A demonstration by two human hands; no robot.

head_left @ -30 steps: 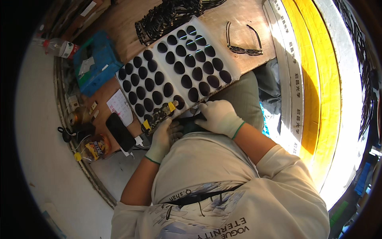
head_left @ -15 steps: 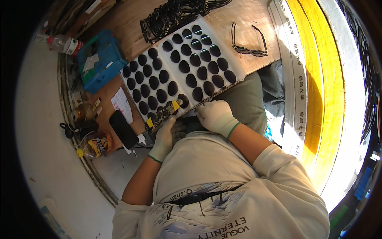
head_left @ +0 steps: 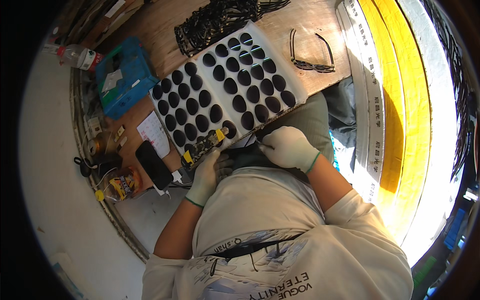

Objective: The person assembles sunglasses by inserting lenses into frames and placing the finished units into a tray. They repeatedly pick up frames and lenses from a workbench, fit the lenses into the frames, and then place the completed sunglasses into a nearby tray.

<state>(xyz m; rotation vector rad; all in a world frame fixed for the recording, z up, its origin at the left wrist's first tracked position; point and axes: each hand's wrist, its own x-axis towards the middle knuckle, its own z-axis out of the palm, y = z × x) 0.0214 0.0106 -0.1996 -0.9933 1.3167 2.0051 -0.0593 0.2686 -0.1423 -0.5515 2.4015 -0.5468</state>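
My right hand [head_left: 291, 148], in a pale glove with a green cuff, is over my lap just below the front edge of the lens tray [head_left: 226, 102]. Its thumb and fingers are closed in a pinch; what they hold is too small or hidden to name. A dark, cloth-like patch [head_left: 247, 158] shows between my hands. My left hand [head_left: 206, 176], gloved too, is closed with curled fingers at the tray's lower corner, its grip in shade. Next to its thumb lies a mottled bar [head_left: 204, 147] with yellow ends. Dark round lenses fill the white tray in rows.
Eyeglasses [head_left: 313, 65] lie right of the tray, and a heap of black frames [head_left: 212, 25] behind it. At left are a blue box [head_left: 125, 77], a phone [head_left: 153, 165], a paper [head_left: 153, 134] and bottles [head_left: 122, 184]. White and yellow stacked packages [head_left: 395, 100] stand at right.
My right hand has moved right and slightly down, away from the tray edge. More of the dark patch now shows between my hands. My left hand has barely moved.
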